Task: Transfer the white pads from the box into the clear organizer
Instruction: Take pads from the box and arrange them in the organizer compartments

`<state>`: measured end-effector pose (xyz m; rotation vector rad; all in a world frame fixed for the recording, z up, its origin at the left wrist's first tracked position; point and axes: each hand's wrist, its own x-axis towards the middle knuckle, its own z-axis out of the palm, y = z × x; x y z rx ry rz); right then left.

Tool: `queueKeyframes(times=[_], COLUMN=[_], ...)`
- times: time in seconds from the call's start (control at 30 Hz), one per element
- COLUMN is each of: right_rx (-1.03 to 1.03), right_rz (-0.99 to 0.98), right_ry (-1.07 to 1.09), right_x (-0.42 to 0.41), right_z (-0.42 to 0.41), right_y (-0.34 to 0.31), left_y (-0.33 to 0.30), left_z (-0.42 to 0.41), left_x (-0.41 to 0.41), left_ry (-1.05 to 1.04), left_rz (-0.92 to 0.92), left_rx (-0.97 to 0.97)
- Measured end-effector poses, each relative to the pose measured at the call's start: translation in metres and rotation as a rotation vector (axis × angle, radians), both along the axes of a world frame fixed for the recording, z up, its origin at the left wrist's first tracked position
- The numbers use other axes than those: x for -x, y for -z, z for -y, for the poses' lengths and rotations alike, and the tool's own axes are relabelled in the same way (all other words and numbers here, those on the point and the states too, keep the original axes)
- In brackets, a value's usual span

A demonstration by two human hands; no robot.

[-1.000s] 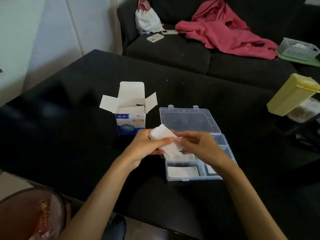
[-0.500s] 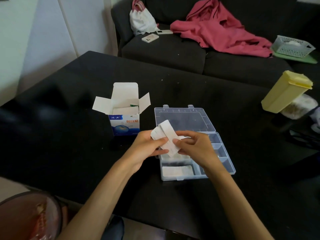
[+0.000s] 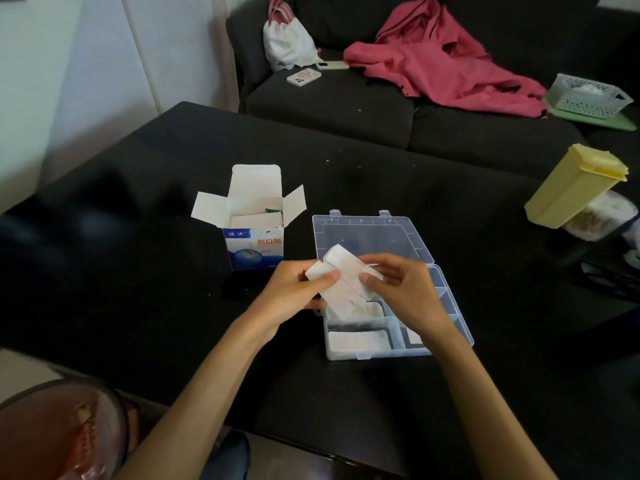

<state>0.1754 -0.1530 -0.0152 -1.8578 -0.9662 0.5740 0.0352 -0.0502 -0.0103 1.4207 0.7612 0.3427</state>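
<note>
Head view: both hands' fingers pinch white pads (image 3: 341,284) above clear organizer (image 3: 450,306) left edge.

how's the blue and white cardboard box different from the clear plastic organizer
The blue and white cardboard box stands upright with its flaps spread open; the clear plastic organizer lies flat, its hinged lid folded back. The box is opaque and printed; the organizer is see-through. The box is one cavity; the organizer is split into compartments. Both sit open on the black table and hold white pads.
</note>
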Motion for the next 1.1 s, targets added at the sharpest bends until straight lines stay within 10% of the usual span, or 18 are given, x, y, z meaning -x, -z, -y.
queueKeyframes(times=[0.37,0.73,1.1], right_rx=[-0.072,0.210,0.267], right_rz=[-0.063,0.191,0.393], right_ry=[-0.004,-0.206,-0.174], right_x=[-0.006,-0.021,-0.015], right_z=[0.003,0.015,0.013], right_y=[-0.002,0.007,0.009], left_y=[0.006,0.018,0.011], left_z=[-0.001,0.005,-0.006], left_x=[-0.004,-0.005,0.009], left_ry=[-0.029,0.196,0.206], left_rz=[0.007,-0.460,-0.426], left_rx=[-0.078,-0.900,-0.791])
